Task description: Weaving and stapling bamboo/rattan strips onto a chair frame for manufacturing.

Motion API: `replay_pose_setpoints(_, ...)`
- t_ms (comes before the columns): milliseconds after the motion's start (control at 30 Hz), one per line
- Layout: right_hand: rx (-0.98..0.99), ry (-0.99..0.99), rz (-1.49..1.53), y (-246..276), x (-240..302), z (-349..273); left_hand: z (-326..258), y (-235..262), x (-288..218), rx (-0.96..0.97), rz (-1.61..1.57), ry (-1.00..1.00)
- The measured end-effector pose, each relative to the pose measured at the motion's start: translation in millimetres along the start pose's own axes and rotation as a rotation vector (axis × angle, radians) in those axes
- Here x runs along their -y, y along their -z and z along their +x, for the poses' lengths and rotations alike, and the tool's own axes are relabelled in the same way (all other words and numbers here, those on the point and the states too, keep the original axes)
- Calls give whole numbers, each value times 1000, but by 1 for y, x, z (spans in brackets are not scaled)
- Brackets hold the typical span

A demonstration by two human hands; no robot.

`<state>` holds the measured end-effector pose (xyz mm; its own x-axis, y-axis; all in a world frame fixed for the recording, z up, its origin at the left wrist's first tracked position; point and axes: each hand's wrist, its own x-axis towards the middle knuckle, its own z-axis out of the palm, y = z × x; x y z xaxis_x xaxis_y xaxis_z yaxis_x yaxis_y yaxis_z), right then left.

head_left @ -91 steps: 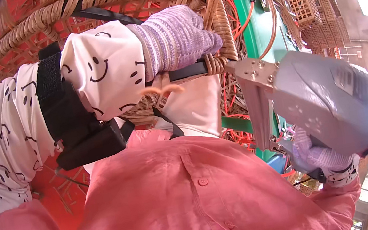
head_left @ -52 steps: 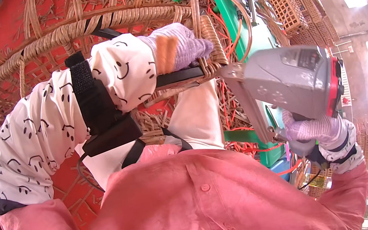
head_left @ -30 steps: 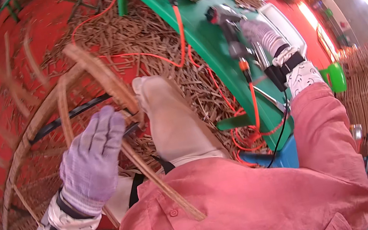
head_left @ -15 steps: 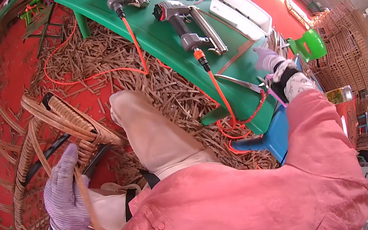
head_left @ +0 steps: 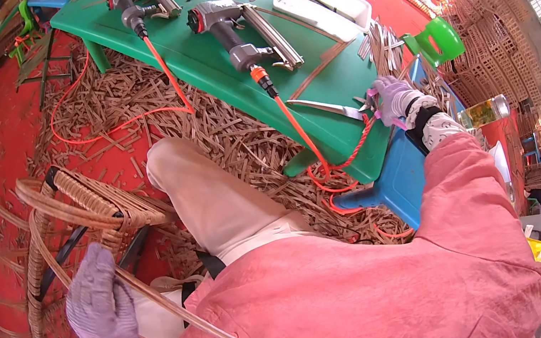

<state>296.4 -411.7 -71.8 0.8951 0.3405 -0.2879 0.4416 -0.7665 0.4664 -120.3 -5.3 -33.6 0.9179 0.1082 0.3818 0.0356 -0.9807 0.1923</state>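
Observation:
My left hand [head_left: 98, 301], in a ribbed lilac glove, is at the lower left with its fingers closed together on a long tan rattan strip [head_left: 180, 315]. The strip's free end crosses my lap. Beside that hand stands a partly woven rattan frame [head_left: 99, 203] with dark metal bars and loose strips fanning out to the left. My right hand [head_left: 392, 100], in a matching glove, is closed around the pink handles of cutters [head_left: 372, 99] at the green table's near right corner. Their jaws are partly hidden. Next to them lies a curved metal blade [head_left: 328, 106].
Two air nail guns [head_left: 235, 30] with orange hoses lie on the green table [head_left: 193, 59], beside a white tray [head_left: 321, 4]. A blue stool [head_left: 396, 183] stands by its corner. Cut strips [head_left: 239, 153] litter the red floor. Stacked baskets [head_left: 491, 43] rise at the right.
My right hand has come down from above the table corner and closed on the pink handles. The strip by my left hand has swung from upright to slanting across my lap. The view has shifted slightly.

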Motion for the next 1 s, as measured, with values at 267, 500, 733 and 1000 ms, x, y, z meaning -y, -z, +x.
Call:
replay_pose_setpoints(267, -120, 80, 125, -30, -53, 78, 12, 9, 14, -103, -588, 399)
replay_pose_setpoints(500, -494, 957, 524, 162, 164, -54, 9, 5, 13, -187, -1179, 805)
replay_pose_setpoints(733, -647, 1325, 406, 223, 249, -53, 5, 2, 7, -159, -1196, 794)
replay_pose_setpoints(1000, -668, 1627, 114, 239, 287, -86, 0, 4, 4, -180, -1097, 763)
